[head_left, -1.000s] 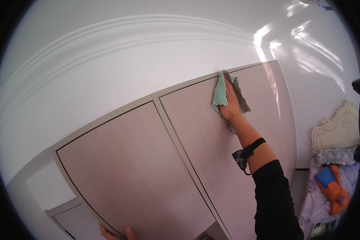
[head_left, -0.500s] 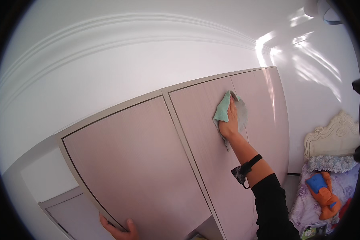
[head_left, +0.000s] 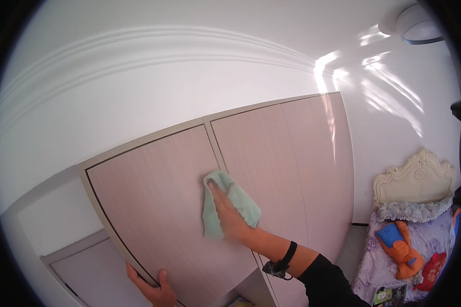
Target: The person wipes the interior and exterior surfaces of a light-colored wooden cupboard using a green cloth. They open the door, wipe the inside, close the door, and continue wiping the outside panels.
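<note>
My right hand (head_left: 230, 214) presses a pale green cloth (head_left: 245, 199) against the pinkish wood-grain wardrobe door (head_left: 159, 204), close to the beige upright strip between two doors. Its fingers lie stretched together, with part of the cloth folded over the fingertips. A black strap with a small dark device (head_left: 277, 267) circles that forearm. Lower left, my left hand (head_left: 156, 294) grips the wardrobe's side edge, thumb on the front face and fingers round the outside.
An open compartment (head_left: 248, 286) shows below the left door. At right stands a bed with a carved cream headboard (head_left: 415, 179), an orange and blue plush toy (head_left: 400, 250) and a red item (head_left: 432, 271). A round ceiling lamp (head_left: 420, 25) hangs upper right. A grey door (head_left: 95, 271) is at lower left.
My right hand has moved left and down with the cloth, from the right-hand doors to the left door's edge. My left hand keeps its hold. The view has shifted slightly.
</note>
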Demonstrator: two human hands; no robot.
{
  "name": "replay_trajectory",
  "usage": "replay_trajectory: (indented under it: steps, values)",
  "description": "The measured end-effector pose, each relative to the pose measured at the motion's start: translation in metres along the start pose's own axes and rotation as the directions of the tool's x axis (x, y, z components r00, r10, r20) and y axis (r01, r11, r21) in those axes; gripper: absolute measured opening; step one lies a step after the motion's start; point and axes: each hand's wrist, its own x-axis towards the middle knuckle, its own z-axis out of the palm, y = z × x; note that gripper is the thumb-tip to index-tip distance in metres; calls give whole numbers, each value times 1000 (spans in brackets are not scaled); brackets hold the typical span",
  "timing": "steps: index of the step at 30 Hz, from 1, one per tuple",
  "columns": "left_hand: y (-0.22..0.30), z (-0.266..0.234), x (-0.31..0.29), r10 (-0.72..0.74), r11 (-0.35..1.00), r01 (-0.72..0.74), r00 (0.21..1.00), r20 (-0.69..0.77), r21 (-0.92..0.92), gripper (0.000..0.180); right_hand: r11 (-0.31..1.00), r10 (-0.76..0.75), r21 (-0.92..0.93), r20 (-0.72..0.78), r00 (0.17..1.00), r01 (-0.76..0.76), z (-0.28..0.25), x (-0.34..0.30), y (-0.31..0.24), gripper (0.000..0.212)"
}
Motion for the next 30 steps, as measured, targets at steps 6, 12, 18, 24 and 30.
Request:
replay_trajectory:
  steps: [6,12,18,24,30]
  values:
    - [-3,0,-2,-37,999,37,999,-18,4,101,911,-324,-340,-239,915,234,-49,55,11,98]
    - [-10,-7,-2,45,998,-48,995,86,28,92,870,-294,-468,-246,924,152,-91,75,28,87]
    - [-15,-8,-3,106,991,-110,993,55,73,96,897,-251,-419,-220,942,141,-94,73,21,94]
    - [-13,-9,-3,179,975,-181,984,21,127,96,907,-289,-398,-353,890,137,-91,102,10,91]
    - [-12,-9,-3,179,973,-182,983,33,141,96,947,-179,-321,-545,819,-7,-95,156,6,81]
